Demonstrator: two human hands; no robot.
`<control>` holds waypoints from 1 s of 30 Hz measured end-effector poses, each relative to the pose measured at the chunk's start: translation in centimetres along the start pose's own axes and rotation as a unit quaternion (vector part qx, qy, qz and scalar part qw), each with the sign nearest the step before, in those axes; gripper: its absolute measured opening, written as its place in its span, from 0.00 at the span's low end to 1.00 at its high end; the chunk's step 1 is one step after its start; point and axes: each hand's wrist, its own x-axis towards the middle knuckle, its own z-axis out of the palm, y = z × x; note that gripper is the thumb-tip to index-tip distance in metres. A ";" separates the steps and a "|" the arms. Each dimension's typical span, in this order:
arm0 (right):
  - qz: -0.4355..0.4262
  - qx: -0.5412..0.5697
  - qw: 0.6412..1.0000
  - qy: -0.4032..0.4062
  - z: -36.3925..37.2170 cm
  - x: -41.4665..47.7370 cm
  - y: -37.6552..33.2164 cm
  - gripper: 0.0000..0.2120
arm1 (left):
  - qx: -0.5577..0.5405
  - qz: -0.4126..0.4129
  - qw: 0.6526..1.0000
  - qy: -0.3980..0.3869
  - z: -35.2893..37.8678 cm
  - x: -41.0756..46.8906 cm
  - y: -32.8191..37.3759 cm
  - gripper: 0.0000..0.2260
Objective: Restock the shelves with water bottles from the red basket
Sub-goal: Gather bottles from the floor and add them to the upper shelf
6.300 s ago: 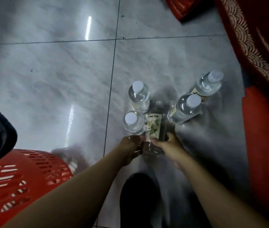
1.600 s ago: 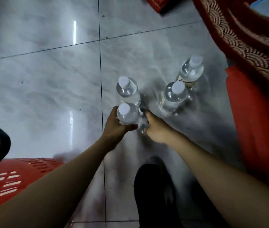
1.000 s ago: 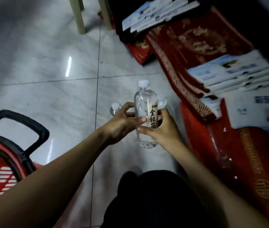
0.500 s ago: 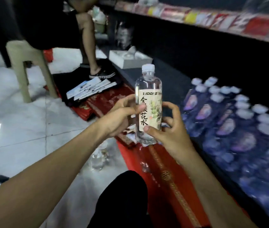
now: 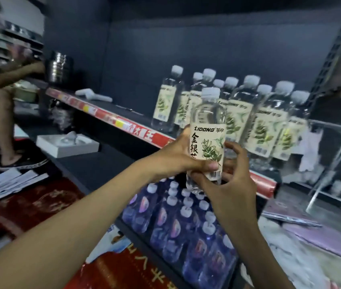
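Head view: both hands up front, sharing one water bottle [image 5: 207,130]. Left hand [image 5: 175,157] wraps label from left side, thumb across its lower front. Right hand [image 5: 233,182] curls round bottle's base and right side. Bottle upright, white cap on, held in air in front of shelf [image 5: 111,119] edge. Beyond hands, on shelf, matching bottles [image 5: 265,122] stand in cluster. Below hands, purple-labelled bottles [image 5: 175,222] packed in rows. Far left of hands, another person [image 5: 0,113], white box [image 5: 67,143] nearby.
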 end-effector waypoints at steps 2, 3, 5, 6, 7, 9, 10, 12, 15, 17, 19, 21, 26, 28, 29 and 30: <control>-0.006 -0.044 0.998 0.034 -2.1 0.8 -1.0 0.37 | 0.041 0.010 0.999 0.012 1.3 1.8 1.6 0.44; -0.011 -0.069 0.996 0.049 -3.0 1.3 -1.3 0.37 | 0.053 0.016 0.998 0.025 2.0 2.6 2.2 0.44; -0.020 -0.102 0.992 0.075 -4.7 2.2 -1.7 0.36 | 0.069 0.029 0.996 0.055 3.4 3.8 3.3 0.42; -0.021 -0.114 0.990 0.085 -5.4 2.6 -1.8 0.36 | 0.067 0.036 0.995 0.063 4.0 4.3 3.7 0.39; -0.020 -0.125 0.988 0.094 -6.1 2.9 -1.8 0.36 | 0.050 0.047 0.996 0.061 4.6 4.9 4.0 0.36; -0.014 -0.135 0.985 0.110 -7.4 3.3 -1.5 0.37 | 0.016 0.076 0.996 0.047 5.9 5.9 4.5 0.29; -0.011 -0.137 0.983 0.119 -7.9 3.4 -1.3 0.38 | 0.016 0.086 0.995 0.047 6.6 6.3 4.7 0.27; -0.003 -0.147 0.979 0.140 -9.0 3.4 -0.5 0.38 | 0.058 0.103 0.991 0.064 8.3 7.0 5.0 0.28; 0.014 -0.151 0.974 0.167 -10.5 3.6 1.1 0.38 | 0.129 0.129 0.979 0.091 11.1 8.1 4.8 0.34; 0.026 -0.163 0.969 0.183 -11.2 3.8 1.9 0.38 | 0.176 0.139 0.968 0.116 12.6 8.7 4.5 0.38; 0.030 -0.178 0.966 0.185 -11.6 4.1 2.5 0.38 | 0.210 0.140 0.956 0.150 13.6 9.1 4.1 0.42; 0.031 -0.192 0.964 0.180 -11.8 4.5 2.8 0.37 | 0.209 0.148 0.949 0.182 13.9 9.3 3.6 0.41; 0.042 -0.222 0.957 0.181 -11.6 5.5 3.4 0.37 | 0.259 0.183 0.919 0.233 13.8 9.4 2.5 0.39; 0.041 -0.231 0.955 0.181 -11.5 5.7 3.6 0.38 | 0.254 0.181 0.920 0.237 13.6 9.7 2.3 0.39; 0.042 -0.231 0.955 0.180 -11.5 5.9 3.8 0.38 | 0.248 0.178 0.922 0.239 13.5 10.0 2.2 0.39; 0.045 -0.233 0.955 0.176 -11.4 6.1 3.9 0.38 | 0.248 0.176 0.921 0.243 13.3 10.2 2.0 0.38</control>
